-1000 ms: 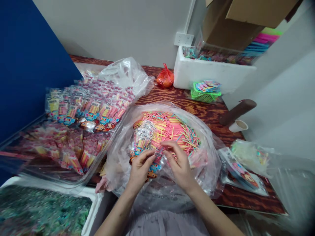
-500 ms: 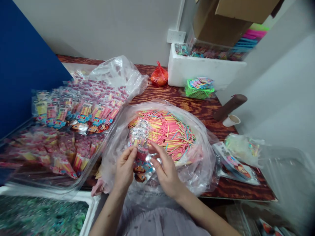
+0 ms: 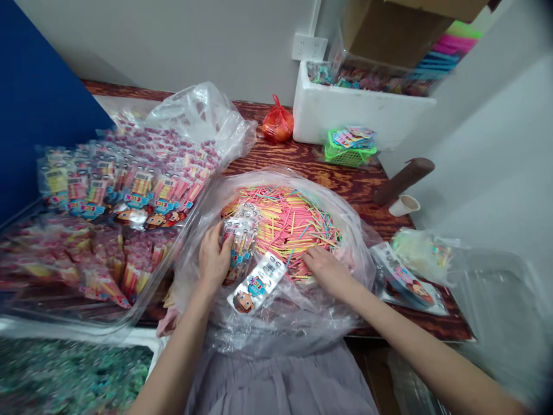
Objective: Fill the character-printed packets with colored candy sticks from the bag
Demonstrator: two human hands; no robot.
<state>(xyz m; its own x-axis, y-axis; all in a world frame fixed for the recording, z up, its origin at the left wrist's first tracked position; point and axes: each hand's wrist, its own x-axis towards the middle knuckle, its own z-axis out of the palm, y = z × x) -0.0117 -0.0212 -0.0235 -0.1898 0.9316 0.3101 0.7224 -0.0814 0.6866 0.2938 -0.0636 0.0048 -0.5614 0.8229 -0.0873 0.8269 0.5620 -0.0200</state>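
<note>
On the left side of the frame, a clear tray [image 3: 156, 288] is full of little packs [image 3: 103, 190] with pink and yellow sticks inside. Below it, in the lower left corner, is a white box [image 3: 142, 336] of green bits, which look blurry. Left of the middle, the left hand [image 3: 213, 256] is half curled at the edge of a pile of packs [image 3: 242, 233], with its thumb on them; I can't tell if it grips any. Next, in the middle, one shiny pack [image 3: 258, 283] with a cartoon face lies tilted and no hand touches it. Behind it, a big plastic bag [image 3: 358, 230] lies open, full of pink, yellow and blue sticks [image 3: 298, 222]. Right of the middle, the right hand [image 3: 324, 265] bends its fingers down into the sticks. Its fingertips are hidden, so I can't tell if it has any. Farther right is a white cup [image 3: 404, 206].
</note>
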